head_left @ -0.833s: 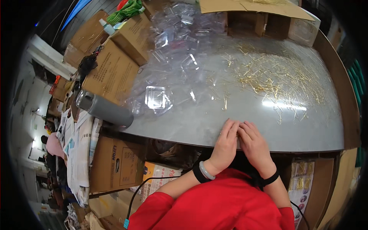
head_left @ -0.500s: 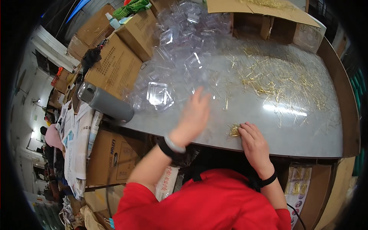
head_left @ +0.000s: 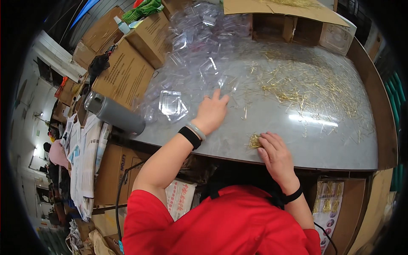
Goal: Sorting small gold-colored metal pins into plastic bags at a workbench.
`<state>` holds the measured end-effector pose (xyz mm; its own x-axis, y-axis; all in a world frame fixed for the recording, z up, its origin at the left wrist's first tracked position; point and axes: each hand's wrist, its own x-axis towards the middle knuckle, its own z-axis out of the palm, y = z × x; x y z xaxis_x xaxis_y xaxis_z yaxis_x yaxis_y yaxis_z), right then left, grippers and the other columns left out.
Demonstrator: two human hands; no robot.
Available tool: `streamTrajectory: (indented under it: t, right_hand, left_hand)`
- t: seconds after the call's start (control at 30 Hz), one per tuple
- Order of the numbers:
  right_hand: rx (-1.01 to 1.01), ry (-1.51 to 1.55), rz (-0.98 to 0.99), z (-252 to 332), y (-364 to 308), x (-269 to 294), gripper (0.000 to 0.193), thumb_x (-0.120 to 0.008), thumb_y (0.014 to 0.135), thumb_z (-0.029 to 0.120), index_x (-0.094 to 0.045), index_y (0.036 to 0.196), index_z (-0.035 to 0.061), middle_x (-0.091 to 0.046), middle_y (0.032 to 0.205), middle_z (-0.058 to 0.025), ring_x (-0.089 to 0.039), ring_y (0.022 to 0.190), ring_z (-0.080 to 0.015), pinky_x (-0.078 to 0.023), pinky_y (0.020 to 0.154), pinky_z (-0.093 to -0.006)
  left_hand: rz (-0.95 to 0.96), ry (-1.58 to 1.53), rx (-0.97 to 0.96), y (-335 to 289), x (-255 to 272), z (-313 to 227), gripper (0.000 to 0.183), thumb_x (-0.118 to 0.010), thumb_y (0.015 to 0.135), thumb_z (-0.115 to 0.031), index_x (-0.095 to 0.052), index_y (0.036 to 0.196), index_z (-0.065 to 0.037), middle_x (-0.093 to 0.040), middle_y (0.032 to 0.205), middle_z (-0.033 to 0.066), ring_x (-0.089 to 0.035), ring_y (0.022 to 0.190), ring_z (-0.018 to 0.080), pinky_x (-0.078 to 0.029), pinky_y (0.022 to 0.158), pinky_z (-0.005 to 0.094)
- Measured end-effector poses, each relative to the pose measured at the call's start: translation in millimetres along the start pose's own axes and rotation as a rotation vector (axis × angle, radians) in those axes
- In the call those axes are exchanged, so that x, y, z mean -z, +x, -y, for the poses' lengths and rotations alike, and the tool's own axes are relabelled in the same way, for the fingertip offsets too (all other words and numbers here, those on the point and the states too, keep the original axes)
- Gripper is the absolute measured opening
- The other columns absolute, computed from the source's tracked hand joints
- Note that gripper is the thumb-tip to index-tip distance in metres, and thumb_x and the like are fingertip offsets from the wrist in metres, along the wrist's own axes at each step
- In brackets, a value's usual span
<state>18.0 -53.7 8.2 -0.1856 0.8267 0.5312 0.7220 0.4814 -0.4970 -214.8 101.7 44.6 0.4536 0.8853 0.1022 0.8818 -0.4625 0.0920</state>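
My left hand (head_left: 211, 114) is over the near edge of a pile of clear plastic boxes (head_left: 199, 51). Its fingers are stretched out and somewhat apart, and the fingertips reach a small clear piece; no grip on it shows. Close to the table's front edge, my right hand (head_left: 276, 154) lies with its fingers extended against a small bundle of gold wire hooks (head_left: 255, 141). The fingertips touch the bundle's right side without wrapping round it. Many loose gold wire hooks (head_left: 306, 91) are scattered over the right half of the grey table (head_left: 229, 146).
A grey bottle (head_left: 117, 114) stands at the table's left edge beside cardboard boxes (head_left: 121, 72). An open cardboard box (head_left: 293, 27) is at the back, next to a white box-shaped thing (head_left: 335, 38). A raised brown board (head_left: 374, 110) borders the right side.
My left hand, blurred before, has slowed at the plastic pile with its fingers forward. My right hand remains beside the hook bundle. The whole view has shifted slightly.
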Motion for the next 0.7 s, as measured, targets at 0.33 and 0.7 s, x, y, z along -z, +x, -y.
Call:
streamTrajectory:
  t: [0.33, 0.7]
  right_hand:
    - [0.005, -0.096, 0.007, -4.1, -2.1, -6.5, 0.030, -0.066, 0.085, 0.000, -0.065, 0.115, 0.0018, -0.066, 0.121, -0.0115, -0.061, 0.119, -0.0330, -0.049, 0.105, -0.0443]
    - [0.007, -0.130, 0.011, -1.4, -2.5, -7.1, 0.033, -0.064, 0.082, -0.003, -0.065, 0.115, 0.0019, -0.066, 0.122, -0.0116, -0.062, 0.119, -0.0331, -0.050, 0.106, -0.0442]
  left_hand:
    - [-0.221, -1.022, 0.156, -76.6, 17.9, -21.0, 0.017, -0.059, 0.101, -0.013, -0.049, 0.113, -0.007, -0.047, 0.140, 0.0141, -0.059, 0.115, 0.0230, -0.048, 0.090, 0.0324]
    - [-0.110, -2.030, 0.409, -117.0, -21.8, -86.1, 0.020, -0.045, 0.110, -0.018, -0.040, 0.127, -0.010, -0.047, 0.141, 0.0149, -0.060, 0.120, 0.0322, -0.051, 0.101, 0.0474]
